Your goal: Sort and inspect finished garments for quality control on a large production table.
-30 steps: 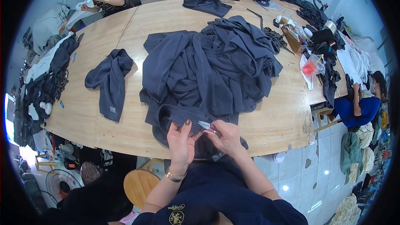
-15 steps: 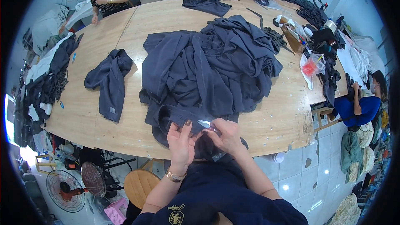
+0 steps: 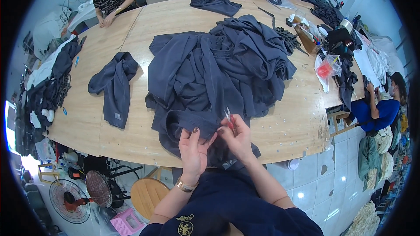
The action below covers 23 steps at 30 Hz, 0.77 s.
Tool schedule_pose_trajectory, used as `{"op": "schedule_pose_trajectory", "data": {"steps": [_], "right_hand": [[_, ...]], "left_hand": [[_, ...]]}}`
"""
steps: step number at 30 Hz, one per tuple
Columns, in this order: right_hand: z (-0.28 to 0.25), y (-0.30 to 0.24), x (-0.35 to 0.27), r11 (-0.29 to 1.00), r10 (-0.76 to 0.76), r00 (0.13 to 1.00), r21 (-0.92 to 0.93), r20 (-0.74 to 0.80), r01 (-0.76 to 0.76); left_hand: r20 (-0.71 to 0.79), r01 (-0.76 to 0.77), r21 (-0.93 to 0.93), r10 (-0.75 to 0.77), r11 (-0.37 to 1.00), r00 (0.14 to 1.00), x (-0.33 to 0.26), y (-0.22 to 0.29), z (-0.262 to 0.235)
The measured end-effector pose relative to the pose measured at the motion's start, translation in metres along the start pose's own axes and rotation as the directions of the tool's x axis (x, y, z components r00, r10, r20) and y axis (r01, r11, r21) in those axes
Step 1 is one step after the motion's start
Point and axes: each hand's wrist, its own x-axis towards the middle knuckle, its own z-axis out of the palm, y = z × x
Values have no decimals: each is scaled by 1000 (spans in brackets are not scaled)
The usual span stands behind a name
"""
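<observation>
Centrally, a big wooden table (image 3: 280, 126) is covered by a heap of dark garments (image 3: 218, 67). At its near edge, soft, limp cloth (image 3: 188, 122) is pinched by the left hand (image 3: 193, 150); small snips (image 3: 228, 119) are clasped in the right hand (image 3: 237, 139), best gripped beside the seam.

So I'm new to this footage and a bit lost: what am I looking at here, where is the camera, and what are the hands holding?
The camera sits on a person's head and looks down, so the round, bent view is theirs. The left hand pinches the edge of a dark blue garment at the near edge of a wooden table. The right hand holds small red-handled snips against that cloth. A big heap of dark garments fills the middle, one folded piece lies apart, and other people work around the edges.
</observation>
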Motion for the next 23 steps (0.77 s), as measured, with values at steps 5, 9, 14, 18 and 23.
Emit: {"op": "schedule_pose_trajectory", "data": {"steps": [5,9,14,18,23], "right_hand": [[0,5,1,941,-102,976,-300,191,157],[0,-1,0,948,-124,981,-273,152,162],[-11,-2,-3,993,-14,1000,-117,-13,12],[0,8,-4,967,-97,993,-229,63,109],[2,13,-1,981,7,996,-194,89,11]], "left_hand": [[32,-4,34,3,999,999,-6,-8,-3],[31,-43,-2,43,999,999,-6,-2,6],[-1,-60,-26,60,998,998,-2,-1,0],[-2,-33,-27,33,999,999,-3,-2,2],[23,-52,62,50,997,998,-7,-4,-1]]}}
